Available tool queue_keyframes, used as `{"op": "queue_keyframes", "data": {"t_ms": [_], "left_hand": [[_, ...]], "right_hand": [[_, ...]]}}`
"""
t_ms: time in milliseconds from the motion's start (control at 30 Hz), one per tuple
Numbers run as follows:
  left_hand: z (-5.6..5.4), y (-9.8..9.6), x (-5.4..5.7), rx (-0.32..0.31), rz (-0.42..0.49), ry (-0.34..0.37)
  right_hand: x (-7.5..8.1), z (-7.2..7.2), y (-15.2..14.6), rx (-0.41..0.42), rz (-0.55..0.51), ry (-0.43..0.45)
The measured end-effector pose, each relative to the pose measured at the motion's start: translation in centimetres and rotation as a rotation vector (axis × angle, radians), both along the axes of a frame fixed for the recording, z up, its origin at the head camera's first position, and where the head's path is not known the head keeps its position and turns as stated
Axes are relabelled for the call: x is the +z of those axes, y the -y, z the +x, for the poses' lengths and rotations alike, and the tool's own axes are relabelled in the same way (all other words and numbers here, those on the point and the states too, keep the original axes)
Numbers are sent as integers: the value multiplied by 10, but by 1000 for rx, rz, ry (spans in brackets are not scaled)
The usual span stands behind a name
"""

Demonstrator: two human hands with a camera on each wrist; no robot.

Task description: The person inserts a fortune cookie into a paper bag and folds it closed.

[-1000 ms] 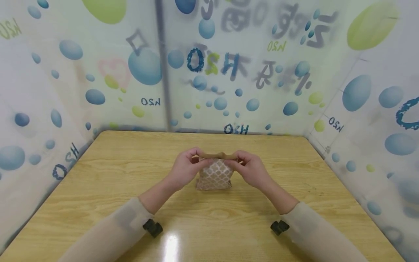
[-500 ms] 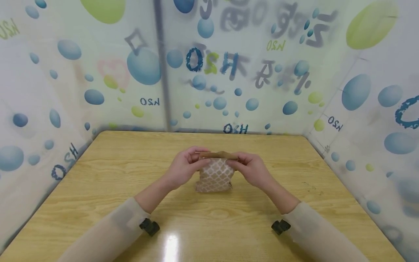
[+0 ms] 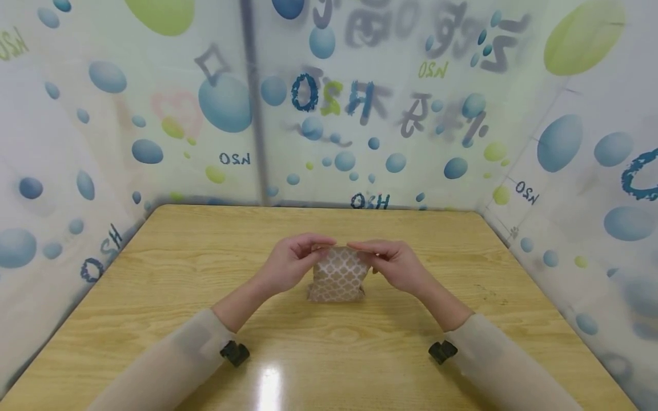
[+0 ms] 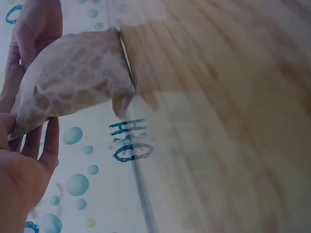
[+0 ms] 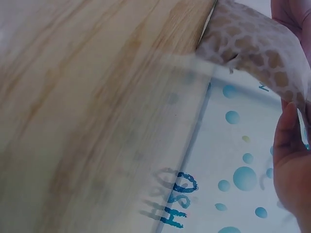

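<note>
A small brown paper bag (image 3: 339, 277) with a white lattice pattern stands on the table in the head view. My left hand (image 3: 293, 260) pinches its top edge at the left corner, thumb on the near side and fingers behind. At the right corner my right hand (image 3: 396, 262) pinches the same edge in the same way. Both sets of fingertips nearly meet over the top fold. In the left wrist view the bag (image 4: 73, 73) bulges in the middle, and its base lies on the wood. The bag's contents are hidden.
The wooden table (image 3: 205, 251) reaches back to a wall curtain (image 3: 360, 131) printed with blue and green bubbles and lettering. Similar curtains enclose the left and right sides. A dark wrist device (image 3: 235, 353) sits at the left cuff, another dark device (image 3: 442, 352) at the right cuff.
The bag's plain brown top flap, upright earlier between the hands, is now folded down out of sight. The fingers of both hands have slid inward along the top edge.
</note>
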State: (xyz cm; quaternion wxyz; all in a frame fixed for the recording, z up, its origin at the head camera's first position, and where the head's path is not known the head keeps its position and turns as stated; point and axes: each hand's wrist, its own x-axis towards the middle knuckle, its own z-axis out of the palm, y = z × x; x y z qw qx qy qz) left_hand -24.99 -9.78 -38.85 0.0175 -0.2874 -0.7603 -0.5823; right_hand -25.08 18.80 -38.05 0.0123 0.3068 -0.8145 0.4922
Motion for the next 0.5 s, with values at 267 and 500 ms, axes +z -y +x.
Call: {"op": "queue_keyframes", "data": {"t_ms": [267,500], "left_hand": [[1,1,1,-5,-50,21],[2,-8,4,32,-110,94]], "right_hand": [[-4,3,1,20,30,-21],[-4,5,3,22,38,-75]]}}
